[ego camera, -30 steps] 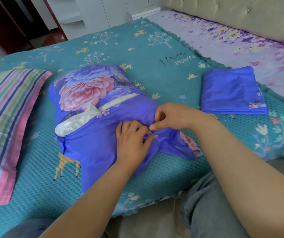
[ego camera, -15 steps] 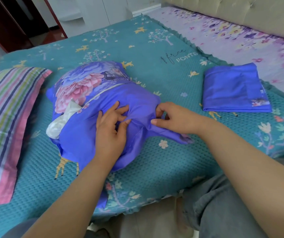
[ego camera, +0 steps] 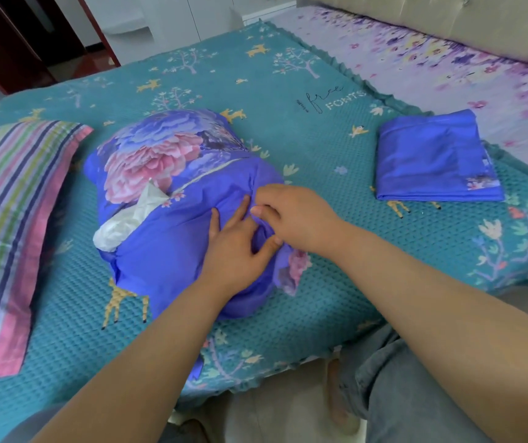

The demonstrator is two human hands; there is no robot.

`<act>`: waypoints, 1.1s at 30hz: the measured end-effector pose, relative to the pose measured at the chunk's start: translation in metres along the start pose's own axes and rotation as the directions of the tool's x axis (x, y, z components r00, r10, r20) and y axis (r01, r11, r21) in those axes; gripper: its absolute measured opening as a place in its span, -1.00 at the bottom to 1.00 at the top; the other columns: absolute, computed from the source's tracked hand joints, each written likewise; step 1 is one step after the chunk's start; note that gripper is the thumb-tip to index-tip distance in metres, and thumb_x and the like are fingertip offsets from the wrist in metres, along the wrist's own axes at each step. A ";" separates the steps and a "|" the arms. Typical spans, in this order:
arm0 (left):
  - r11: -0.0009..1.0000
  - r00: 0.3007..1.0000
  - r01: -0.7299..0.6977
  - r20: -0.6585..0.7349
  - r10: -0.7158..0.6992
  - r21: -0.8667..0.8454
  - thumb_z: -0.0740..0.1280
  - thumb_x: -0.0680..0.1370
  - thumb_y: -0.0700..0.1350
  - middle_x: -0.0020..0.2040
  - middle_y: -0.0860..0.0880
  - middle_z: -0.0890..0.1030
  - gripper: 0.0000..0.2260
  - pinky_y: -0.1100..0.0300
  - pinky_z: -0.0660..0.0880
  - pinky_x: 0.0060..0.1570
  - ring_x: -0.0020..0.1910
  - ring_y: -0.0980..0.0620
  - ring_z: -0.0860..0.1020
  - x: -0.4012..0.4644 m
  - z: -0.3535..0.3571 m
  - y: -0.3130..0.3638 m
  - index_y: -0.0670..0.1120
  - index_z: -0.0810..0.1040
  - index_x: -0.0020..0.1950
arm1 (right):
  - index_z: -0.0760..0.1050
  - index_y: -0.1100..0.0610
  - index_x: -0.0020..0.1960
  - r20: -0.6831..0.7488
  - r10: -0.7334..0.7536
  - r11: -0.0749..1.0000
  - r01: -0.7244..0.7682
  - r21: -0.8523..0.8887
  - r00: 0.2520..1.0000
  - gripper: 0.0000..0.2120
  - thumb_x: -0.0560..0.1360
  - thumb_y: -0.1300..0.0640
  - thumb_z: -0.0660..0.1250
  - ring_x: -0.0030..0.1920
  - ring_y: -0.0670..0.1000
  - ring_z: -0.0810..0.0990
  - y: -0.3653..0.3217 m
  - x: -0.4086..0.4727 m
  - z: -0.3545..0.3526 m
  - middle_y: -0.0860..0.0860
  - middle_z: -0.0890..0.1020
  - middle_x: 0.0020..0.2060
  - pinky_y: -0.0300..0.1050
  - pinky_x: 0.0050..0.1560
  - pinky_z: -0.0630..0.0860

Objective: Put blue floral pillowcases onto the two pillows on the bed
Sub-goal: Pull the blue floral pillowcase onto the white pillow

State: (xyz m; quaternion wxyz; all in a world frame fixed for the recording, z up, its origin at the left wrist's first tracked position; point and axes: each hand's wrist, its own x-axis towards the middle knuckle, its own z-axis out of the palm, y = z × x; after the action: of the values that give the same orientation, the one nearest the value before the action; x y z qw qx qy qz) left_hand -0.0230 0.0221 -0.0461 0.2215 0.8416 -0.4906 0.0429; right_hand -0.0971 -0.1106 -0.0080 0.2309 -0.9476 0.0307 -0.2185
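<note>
Right hand (ego camera: 301, 215) shifted onto pillowcase (ego camera: 166, 251).

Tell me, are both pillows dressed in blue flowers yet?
Not yet. One pillow is mostly inside its blue floral pillowcase, white pillow poking out; both hands tuck it. The striped pillow waits, its folded pillowcase untouched.
</note>
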 end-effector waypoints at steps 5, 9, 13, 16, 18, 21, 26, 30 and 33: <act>0.999 0.996 -0.018 0.093 0.013 0.052 -0.01 0.41 0.36 0.26 0.06 0.55 -0.38 -0.07 -0.19 0.47 0.47 0.12 0.20 -0.009 0.000 -0.013 -0.01 0.54 0.18 | 0.45 0.23 -0.25 0.025 0.069 0.916 -0.073 0.396 0.997 -0.78 0.55 0.18 0.27 -0.43 -0.12 0.29 -0.017 0.002 -0.004 -0.08 0.33 -0.48 -0.32 -0.33 0.26; 0.998 0.999 -0.050 -0.020 0.051 0.026 0.14 0.47 0.27 -0.16 0.11 0.59 -0.65 0.04 0.14 0.36 0.04 0.06 0.52 -0.031 -0.007 -0.009 0.03 0.50 -0.24 | 0.48 0.19 -0.19 -0.031 0.176 0.970 -0.168 0.177 0.984 -0.79 0.54 0.09 0.29 -0.25 -0.03 0.45 0.017 0.015 -0.019 -0.04 0.46 -0.34 -0.18 -0.17 0.39; 0.937 0.993 0.089 -0.040 -0.109 -0.337 0.41 0.41 0.10 -0.45 0.13 0.45 -0.70 0.20 0.39 -0.19 -0.36 0.17 0.42 -0.033 -0.017 0.009 0.05 0.38 -0.42 | 0.52 0.15 -0.11 0.238 0.239 0.970 -0.244 -0.009 0.941 -0.91 0.50 0.12 0.35 -0.08 0.02 0.51 0.040 0.012 -0.017 0.01 0.48 -0.10 -0.08 0.03 0.42; 0.921 0.988 0.144 -0.001 -0.155 -0.361 0.46 0.43 -0.04 -0.45 0.12 0.48 -0.72 0.31 0.30 -0.33 -0.41 0.18 0.40 -0.027 -0.030 0.012 -0.02 0.43 -0.40 | 0.53 0.08 -0.05 0.142 0.207 0.942 -0.237 0.237 0.968 -0.92 0.46 0.15 0.40 -0.20 -0.19 0.48 0.029 0.008 -0.024 -0.05 0.53 -0.08 -0.26 -0.05 0.42; 0.985 0.993 0.069 -0.081 -0.082 -0.156 0.41 0.46 -0.01 -0.41 0.10 0.47 -0.75 0.23 0.32 -0.28 -0.33 0.10 0.41 -0.022 -0.038 0.014 -0.02 0.43 -0.35 | 0.54 0.07 -0.01 0.191 0.188 0.945 -0.230 0.230 0.963 -0.81 0.42 0.06 0.45 -0.13 -0.12 0.50 0.024 0.006 -0.026 -0.04 0.53 -0.07 -0.34 -0.05 0.40; 0.998 0.966 0.036 -0.256 -0.024 0.044 0.34 0.50 -0.03 -0.31 0.05 0.47 -0.80 0.08 0.33 -0.18 -0.24 -0.03 0.39 -0.015 -0.046 0.009 -0.05 0.43 -0.28 | 0.50 0.06 -0.06 0.245 0.218 0.975 -0.201 -0.091 0.945 -0.79 0.41 -0.02 0.44 0.00 0.05 0.52 0.024 0.006 -0.023 0.02 0.50 -0.02 -0.07 0.04 0.45; 0.973 0.991 0.011 -0.129 0.019 0.231 0.20 0.46 0.20 0.07 0.02 0.57 -0.70 0.02 0.44 0.01 0.00 -0.12 0.51 -0.007 -0.040 -0.001 0.00 0.52 -0.07 | 0.53 0.11 0.03 0.161 0.276 0.891 -0.189 -0.412 0.948 -0.80 0.52 0.00 0.30 0.11 0.16 0.55 0.005 0.005 -0.024 0.10 0.55 0.08 -0.04 -0.01 0.46; 0.895 0.998 -0.060 0.043 0.046 0.443 0.11 0.49 0.19 0.24 -0.05 0.57 -0.56 -0.06 0.46 0.15 0.17 -0.18 0.54 -0.012 -0.009 0.004 0.02 0.60 0.16 | 0.49 0.20 0.23 0.160 0.411 0.748 -0.232 -0.622 0.897 -0.70 0.55 0.25 0.14 0.21 0.18 0.54 0.000 0.001 -0.021 0.17 0.57 0.19 -0.04 0.09 0.48; 0.855 0.982 -0.102 0.188 0.006 0.508 -0.03 0.51 0.13 0.41 -0.10 0.41 -0.46 -0.12 0.25 0.36 0.39 -0.17 0.37 -0.014 0.007 0.005 -0.04 0.47 0.36 | 0.52 0.22 0.19 0.246 0.332 0.857 -0.183 -0.481 0.911 -0.74 0.56 0.19 0.18 0.16 0.17 0.56 -0.014 0.005 -0.015 0.18 0.59 0.15 -0.08 0.06 0.47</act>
State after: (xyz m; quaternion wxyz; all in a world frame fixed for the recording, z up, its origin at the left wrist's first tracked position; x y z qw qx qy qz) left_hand -0.0348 0.0283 -0.0545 -0.0583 0.8564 -0.5025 0.1031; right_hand -0.0998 -0.1053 0.0120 0.0359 -0.9846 0.1704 -0.0154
